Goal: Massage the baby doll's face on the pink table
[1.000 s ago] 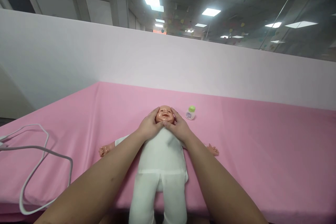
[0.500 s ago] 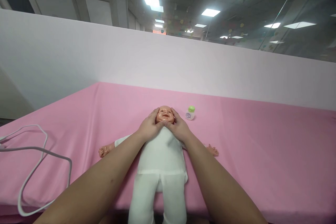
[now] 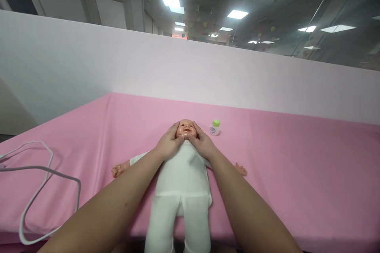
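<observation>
A baby doll (image 3: pixel 185 174) in a white long-sleeved suit lies on its back, its arms spread and its legs toward me. My left hand (image 3: pixel 170 142) cups the left side of the doll's head (image 3: pixel 186 127) as I see it, fingers along the cheek and thumb by the chin. On the opposite side my right hand (image 3: pixel 204 142) cups the head in the same way, its thumb also near the chin. A small gap shows between the two thumbs. The undersides of my fingers are hidden against the head.
Pink cloth (image 3: pixel 297 166) covers the table. A small clear bottle with a green cap (image 3: pixel 214 127) stands just right of the doll's head. At the left lies a looped white cable (image 3: pixel 78 193). Behind the table runs a low white wall (image 3: pixel 190 71), with glass above it.
My thumbs have slid apart from the middle of the doll's chin, outward to either side. The palms and fingers stay around the head, and the doll and bottle keep their places.
</observation>
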{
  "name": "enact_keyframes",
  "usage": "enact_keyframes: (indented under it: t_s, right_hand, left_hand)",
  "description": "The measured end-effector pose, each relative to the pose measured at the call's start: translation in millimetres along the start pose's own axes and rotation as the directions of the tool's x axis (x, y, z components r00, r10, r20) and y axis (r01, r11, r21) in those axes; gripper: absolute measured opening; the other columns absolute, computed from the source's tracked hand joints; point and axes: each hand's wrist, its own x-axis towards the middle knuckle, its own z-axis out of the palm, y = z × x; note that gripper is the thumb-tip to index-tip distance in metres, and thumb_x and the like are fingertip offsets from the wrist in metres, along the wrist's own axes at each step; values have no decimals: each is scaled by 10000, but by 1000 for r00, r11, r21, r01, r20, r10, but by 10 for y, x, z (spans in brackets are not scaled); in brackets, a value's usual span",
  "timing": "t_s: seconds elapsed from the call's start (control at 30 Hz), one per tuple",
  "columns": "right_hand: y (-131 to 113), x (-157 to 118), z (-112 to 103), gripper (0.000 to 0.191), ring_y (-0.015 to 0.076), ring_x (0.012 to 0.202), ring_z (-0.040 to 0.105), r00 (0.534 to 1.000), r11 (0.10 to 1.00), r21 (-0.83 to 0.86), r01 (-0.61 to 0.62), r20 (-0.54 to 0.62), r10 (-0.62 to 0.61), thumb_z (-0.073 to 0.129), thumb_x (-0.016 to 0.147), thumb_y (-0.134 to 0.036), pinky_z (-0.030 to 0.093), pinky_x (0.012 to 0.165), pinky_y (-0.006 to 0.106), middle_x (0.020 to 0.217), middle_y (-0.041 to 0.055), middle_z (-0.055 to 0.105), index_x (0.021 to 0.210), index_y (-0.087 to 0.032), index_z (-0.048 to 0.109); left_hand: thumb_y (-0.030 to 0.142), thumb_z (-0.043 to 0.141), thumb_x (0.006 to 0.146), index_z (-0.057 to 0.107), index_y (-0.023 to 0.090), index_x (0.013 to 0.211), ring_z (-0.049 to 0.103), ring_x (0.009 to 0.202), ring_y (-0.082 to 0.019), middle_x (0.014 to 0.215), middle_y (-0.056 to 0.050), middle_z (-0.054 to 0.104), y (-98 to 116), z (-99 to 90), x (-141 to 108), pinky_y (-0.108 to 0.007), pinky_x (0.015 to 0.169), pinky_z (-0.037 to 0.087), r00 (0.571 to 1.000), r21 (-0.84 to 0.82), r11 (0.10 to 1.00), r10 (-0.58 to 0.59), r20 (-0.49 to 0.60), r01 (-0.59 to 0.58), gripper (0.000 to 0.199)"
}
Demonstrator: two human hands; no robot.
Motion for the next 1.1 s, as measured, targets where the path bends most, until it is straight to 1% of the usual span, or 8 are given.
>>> enact_keyframes:
  t_s: [0.23, 0.47, 0.53, 0.6, 0.77, 0.93, 1.1]
  right_hand:
    - [-21, -3, -13, 700, 209, 1316, 372, 999, 999, 35, -33, 15, 32, 499, 837, -603, 280, 1096, 396, 1446, -19, 374, 1447, -367, 249]
    - [-17, -4, 0, 631, 195, 1315, 372, 999, 995, 86, -41, 1, 41, 437, 867, -611, 275, 1102, 391, 1446, -39, 372, 1433, -380, 284]
    - [-14, -4, 5, 627, 196, 1316, 372, 999, 996, 85, -34, -6, 35, 445, 867, -603, 274, 1103, 398, 1446, -37, 371, 1431, -378, 291]
    - [-13, -3, 9, 647, 203, 1313, 377, 999, 997, 77, -30, -10, 31, 476, 855, -593, 280, 1101, 403, 1439, -26, 383, 1433, -366, 296]
    - [-9, -5, 12, 773, 225, 1268, 434, 999, 1000, 22, -22, -28, 22, 622, 773, -542, 331, 1072, 403, 1412, 6, 423, 1441, -347, 287]
    - [-12, -15, 7, 768, 220, 1239, 466, 1000, 1000, 19, -11, -28, 12, 632, 775, -512, 361, 1053, 395, 1400, 7, 436, 1440, -351, 285]
    - [-21, -25, 12, 801, 218, 1230, 476, 1000, 999, 50, -3, -17, 4, 659, 757, -502, 375, 1043, 398, 1390, 10, 449, 1442, -350, 273]
  left_hand:
    - [487, 480, 872, 243, 275, 1458, 207, 1399, -232, 1528, -30, 231, -40, 0, 18, -404, 1136, 194, 1000, -19, 1000, -7, -1, 7, 667]
    - [505, 400, 904, 301, 256, 1438, 218, 1397, -211, 1522, -25, 249, -8, -22, 16, -375, 1141, 183, 1000, -40, 999, -12, -5, 12, 597]
    - [513, 400, 903, 303, 252, 1437, 230, 1392, -212, 1519, -30, 259, 23, -30, 7, -378, 1137, 191, 1000, -23, 1000, -12, -8, 12, 603]
    - [526, 438, 882, 295, 253, 1440, 248, 1385, -223, 1514, -37, 270, 56, -34, -5, -383, 1129, 208, 1000, -1, 1000, -7, -9, 7, 638]
    - [557, 551, 801, 286, 263, 1443, 294, 1364, -256, 1498, -53, 306, 111, -30, -35, -384, 1103, 262, 1000, 50, 999, -3, -15, 4, 754]
    - [551, 555, 798, 286, 274, 1442, 330, 1346, -250, 1479, -46, 343, 120, -29, -39, -376, 1086, 294, 1000, 74, 997, 6, -17, -5, 751]
    - [528, 553, 807, 287, 261, 1442, 326, 1347, -256, 1483, -56, 333, 132, -38, -35, -387, 1089, 291, 1000, 80, 997, 12, -10, -11, 739]
